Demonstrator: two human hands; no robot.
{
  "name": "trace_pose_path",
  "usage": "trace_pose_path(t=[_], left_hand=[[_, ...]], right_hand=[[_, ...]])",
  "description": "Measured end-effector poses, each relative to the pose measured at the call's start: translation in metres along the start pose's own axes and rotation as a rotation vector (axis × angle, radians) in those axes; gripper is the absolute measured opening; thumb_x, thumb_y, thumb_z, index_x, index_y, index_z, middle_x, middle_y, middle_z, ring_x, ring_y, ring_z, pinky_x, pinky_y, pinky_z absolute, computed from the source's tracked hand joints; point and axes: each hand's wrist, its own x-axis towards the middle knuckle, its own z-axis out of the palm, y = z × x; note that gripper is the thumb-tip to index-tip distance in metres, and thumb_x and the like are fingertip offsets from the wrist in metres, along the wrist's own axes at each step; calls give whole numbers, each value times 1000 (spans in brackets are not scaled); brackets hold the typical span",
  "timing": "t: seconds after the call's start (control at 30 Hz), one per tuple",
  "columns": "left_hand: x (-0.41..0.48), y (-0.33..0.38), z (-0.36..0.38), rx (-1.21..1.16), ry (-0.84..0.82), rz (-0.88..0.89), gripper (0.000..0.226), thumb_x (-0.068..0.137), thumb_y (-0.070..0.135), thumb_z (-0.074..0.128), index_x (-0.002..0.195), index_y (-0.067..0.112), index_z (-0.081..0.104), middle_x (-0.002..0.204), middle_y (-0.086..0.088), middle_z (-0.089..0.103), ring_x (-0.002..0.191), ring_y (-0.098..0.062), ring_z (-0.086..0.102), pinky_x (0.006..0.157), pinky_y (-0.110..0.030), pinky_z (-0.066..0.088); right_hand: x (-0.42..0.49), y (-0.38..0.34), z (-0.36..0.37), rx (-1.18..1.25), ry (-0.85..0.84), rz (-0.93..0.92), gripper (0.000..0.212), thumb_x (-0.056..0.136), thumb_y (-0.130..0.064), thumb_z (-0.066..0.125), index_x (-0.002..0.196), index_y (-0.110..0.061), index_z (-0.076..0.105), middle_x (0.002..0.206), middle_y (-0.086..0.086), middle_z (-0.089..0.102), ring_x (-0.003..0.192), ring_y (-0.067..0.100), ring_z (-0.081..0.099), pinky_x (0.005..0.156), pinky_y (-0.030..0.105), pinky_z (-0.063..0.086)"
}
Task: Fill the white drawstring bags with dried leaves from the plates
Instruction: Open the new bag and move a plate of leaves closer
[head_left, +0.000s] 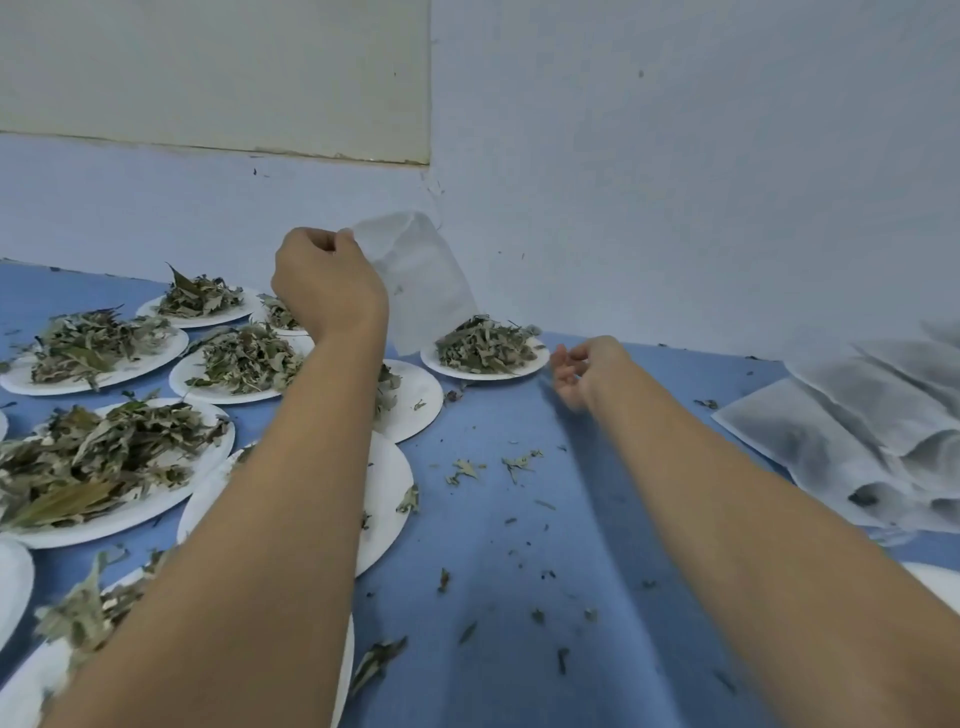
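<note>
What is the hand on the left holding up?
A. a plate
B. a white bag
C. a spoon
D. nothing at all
B: the left hand pinches the top edge of the white bag and holds it up off the table.

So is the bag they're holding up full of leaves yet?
Not yet; it looks empty. The white bag gripped by the left hand hangs flat and thin, no leafy bulge.
</note>
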Motion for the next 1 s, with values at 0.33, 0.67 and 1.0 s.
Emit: trace_pose_path(t=[0.33, 0.67, 1.0], left_hand=[[-23, 2, 14, 19, -24, 39, 24, 96, 18, 49, 100, -1, 64, 90, -7, 63, 79, -16, 52, 63, -16, 34], [-44, 42, 3, -146, 16, 39, 19, 97, 21, 52, 101, 5, 61, 71, 7, 52, 86, -22, 65, 73, -25, 48], [-129, 99, -11, -176, -38, 72, 11, 97, 21, 51, 90, 13, 54, 72, 5, 53, 78, -19, 58, 65, -19, 38]], right_hand=[[12, 10, 13, -953, 97, -247, 13, 96, -10, 54, 85, -5, 49, 39, 6, 52, 28, 12, 49, 30, 18, 29], [-1, -15, -31, -813, 113, -185, 27, 91, 7, 45, 65, -1, 47, 49, 11, 53, 28, 14, 41, 34, 15, 29], [-103, -77, -122, -861, -46, -154, 30, 95, 4, 47, 66, -2, 49, 57, 6, 38, 49, 11, 31, 29, 12, 19]])
